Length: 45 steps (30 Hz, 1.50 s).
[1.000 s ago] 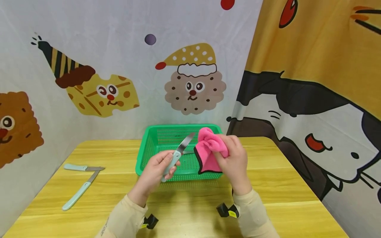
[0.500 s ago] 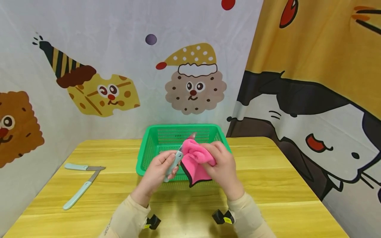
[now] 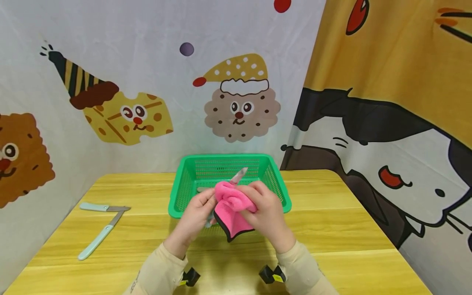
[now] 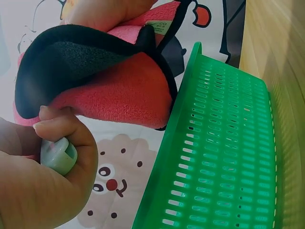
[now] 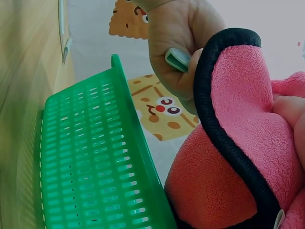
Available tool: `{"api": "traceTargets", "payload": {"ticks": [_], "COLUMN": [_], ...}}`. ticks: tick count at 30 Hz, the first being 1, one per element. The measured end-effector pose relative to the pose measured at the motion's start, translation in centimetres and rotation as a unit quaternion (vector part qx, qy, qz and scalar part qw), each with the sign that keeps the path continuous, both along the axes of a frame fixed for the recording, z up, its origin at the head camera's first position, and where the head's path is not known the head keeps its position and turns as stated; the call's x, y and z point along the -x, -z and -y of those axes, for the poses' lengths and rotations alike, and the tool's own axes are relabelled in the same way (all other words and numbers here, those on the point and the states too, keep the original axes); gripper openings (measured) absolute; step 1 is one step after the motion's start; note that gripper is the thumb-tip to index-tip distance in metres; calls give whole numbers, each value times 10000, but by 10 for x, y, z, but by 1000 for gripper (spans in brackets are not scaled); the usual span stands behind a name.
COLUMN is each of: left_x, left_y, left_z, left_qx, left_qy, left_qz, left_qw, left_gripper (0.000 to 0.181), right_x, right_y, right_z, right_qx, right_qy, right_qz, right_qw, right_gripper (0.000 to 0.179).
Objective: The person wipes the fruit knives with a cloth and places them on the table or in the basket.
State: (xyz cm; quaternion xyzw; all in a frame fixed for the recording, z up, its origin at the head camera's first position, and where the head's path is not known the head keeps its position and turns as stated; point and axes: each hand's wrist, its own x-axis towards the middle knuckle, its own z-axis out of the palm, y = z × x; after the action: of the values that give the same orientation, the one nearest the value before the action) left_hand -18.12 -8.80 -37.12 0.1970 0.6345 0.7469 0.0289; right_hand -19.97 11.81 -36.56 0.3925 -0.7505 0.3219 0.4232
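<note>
My left hand [image 3: 195,215] grips the mint-green handle [image 4: 58,156] of a folding knife, fingers curled around it. The knife's blade [image 3: 240,174] points up and away, over the green basket. A pink cloth [image 3: 234,203] with black edging is wrapped over the lower blade, and its loose corner hangs down. My right hand [image 3: 267,211] pinches the bunched cloth around the blade. In the right wrist view, the end of the knife handle [image 5: 177,59] sticks out of the left fist. The part of the blade nearest the handle is hidden by the cloth.
The green plastic basket [image 3: 176,196] stands behind the hands, with a small light handle end [image 3: 201,189] showing inside it. To the left on the wooden table [image 3: 332,246], two knives [image 3: 97,241] lie unfolded, their blade tips meeting. A printed curtain [image 3: 147,41] hangs behind.
My right hand has brought the cloth left onto the knife blade, then slid it down toward the handle, so the tip shows above it. My left hand stays nearly in place.
</note>
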Motion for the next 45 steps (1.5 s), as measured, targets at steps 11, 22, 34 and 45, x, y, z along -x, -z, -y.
{"api": "traceTargets", "payload": {"ticks": [11,22,34,45], "left_x": [-1,-1,-2,0], "left_y": [-2,-5,-8,-10], "left_z": [2,0,6,12], "left_qx": [199,503,528,2196], "left_qy": [242,261,112,-1834], "left_qz": [98,157,371,-1994], "left_qw": [9995,9983,9979,9372], "left_gripper": [31,32,35,23], "right_x": [3,10,15,16], "right_y": [-2,-11,-17,-14], "right_z": [-4,-26,-53,-61], "right_qx": [236,709,1263,1160], "right_qy": [509,1139,1403,1229], "right_qz": [-60,220,422,359], "right_qw": [9984,9907,9811,9850], "right_gripper": [23,30,26,26]}}
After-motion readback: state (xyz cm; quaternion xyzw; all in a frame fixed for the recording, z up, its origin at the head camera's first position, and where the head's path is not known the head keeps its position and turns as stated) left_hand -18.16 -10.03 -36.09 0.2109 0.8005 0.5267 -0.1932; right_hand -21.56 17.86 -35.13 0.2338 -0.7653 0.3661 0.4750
